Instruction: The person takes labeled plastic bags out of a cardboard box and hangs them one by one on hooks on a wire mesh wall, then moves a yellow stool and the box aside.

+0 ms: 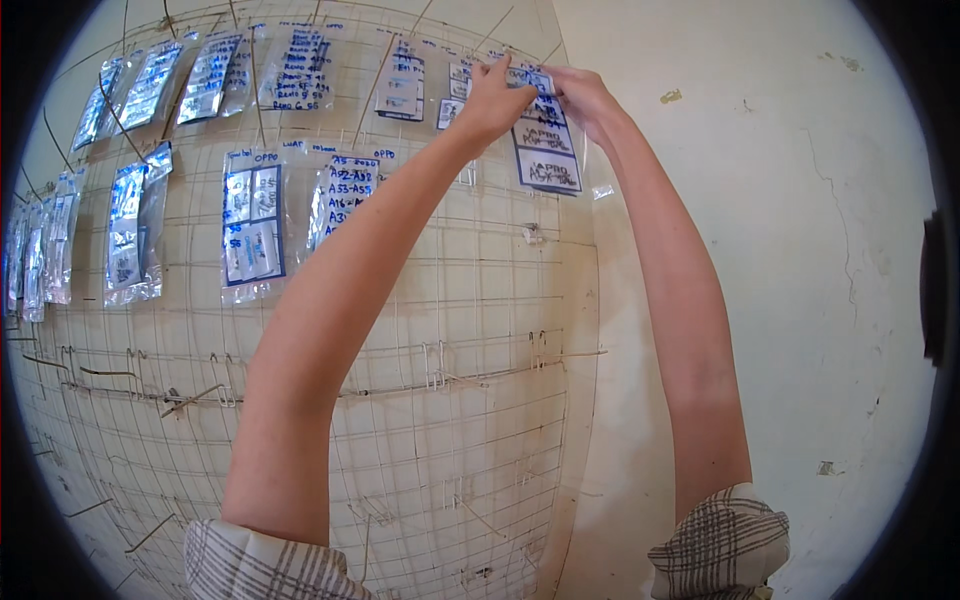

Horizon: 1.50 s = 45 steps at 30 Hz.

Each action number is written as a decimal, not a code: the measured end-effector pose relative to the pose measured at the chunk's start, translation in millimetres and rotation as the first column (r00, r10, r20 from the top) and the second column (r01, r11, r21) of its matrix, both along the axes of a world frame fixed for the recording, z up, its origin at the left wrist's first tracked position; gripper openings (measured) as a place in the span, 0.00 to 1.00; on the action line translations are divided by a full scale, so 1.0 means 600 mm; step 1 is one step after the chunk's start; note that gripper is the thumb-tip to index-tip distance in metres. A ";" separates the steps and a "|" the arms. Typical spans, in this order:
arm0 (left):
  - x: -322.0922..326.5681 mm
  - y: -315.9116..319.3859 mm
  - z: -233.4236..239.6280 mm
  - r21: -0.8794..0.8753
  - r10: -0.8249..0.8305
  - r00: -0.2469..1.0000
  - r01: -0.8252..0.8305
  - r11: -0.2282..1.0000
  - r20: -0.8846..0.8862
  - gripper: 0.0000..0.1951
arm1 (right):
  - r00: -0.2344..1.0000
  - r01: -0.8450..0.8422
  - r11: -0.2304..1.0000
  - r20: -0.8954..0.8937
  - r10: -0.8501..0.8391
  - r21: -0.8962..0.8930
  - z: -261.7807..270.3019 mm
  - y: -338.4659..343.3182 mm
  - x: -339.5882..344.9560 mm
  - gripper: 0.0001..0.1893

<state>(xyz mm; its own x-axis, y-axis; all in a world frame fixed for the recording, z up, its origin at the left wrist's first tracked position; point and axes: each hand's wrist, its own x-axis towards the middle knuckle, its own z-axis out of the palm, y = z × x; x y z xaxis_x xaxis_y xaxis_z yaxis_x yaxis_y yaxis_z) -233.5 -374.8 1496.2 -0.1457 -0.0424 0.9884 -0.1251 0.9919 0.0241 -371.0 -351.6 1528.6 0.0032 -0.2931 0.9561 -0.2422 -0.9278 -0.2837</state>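
Observation:
Both my arms reach up to the top right of a wire grid panel (480,292). A clear plastic bag of labelled packets (547,142) hangs between my hands, bearing blue handwriting. My left hand (499,97) is at the bag's upper left edge, its fingers near a wire hook. My right hand (581,90) pinches the bag's upper right edge, with some fingertips hidden behind it. Just left of my left hand hangs another bag with small packets (452,112), partly covered by that hand. A bag with a pale stack inside (401,82) hangs further left.
More filled plastic bags (292,71) hang along the top row, with others (253,225) below and at the far left. Bare wire hooks (191,401) stick out from the grid's middle and lower parts. A plain wall (787,262) meets the grid's right side.

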 end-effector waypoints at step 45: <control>0.006 -0.031 -0.016 -0.168 -0.033 0.997 0.020 0.986 -0.075 0.36 | 0.913 0.394 0.857 0.037 -0.406 -0.331 -0.005 -0.022 0.009 0.21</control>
